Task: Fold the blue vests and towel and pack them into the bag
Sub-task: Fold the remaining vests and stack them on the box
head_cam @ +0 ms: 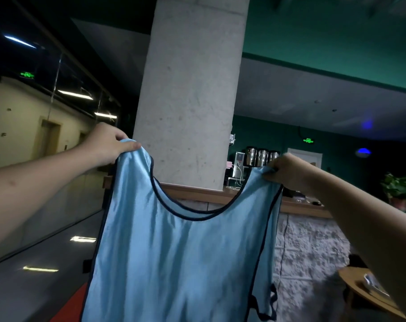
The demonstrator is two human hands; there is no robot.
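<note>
Left hand (106, 141) and right hand (288, 169) pinch the blue vest (181, 256) by its shoulders.

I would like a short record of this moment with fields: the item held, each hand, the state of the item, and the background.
item held: blue vest, light blue with dark trim
left hand: pinches the vest's left shoulder strap
right hand: grips the right shoulder strap
state of item: held up in the air, spread open, hanging, not folded
background: concrete pillar, wooden counter with metal urns, round table at lower right
bag and towel: not in view
</note>
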